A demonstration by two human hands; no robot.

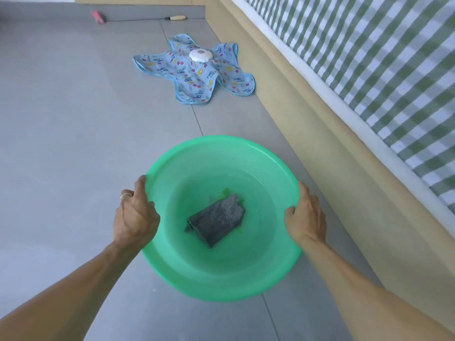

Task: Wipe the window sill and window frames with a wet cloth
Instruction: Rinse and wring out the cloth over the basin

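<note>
Setup step: left hand (135, 217), right hand (306, 217) grip basin (221, 279) rim; cloth (216, 220) soaking inside. Next: set basin down, wring cloth.

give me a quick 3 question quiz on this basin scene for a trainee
1. True or false: both hands hold the green basin by its rim.
2. What lies inside the basin?
A. a pink brush
B. a folded dark grey cloth
C. a white disc
3. Fill in: the white round object sits on a blue patterned ____ on the floor.

Key
1. True: the left hand and right hand grip opposite sides of the rim.
2. B: the dark grey cloth lies at the bottom.
3. cloth: the blue patterned cloth.
</note>
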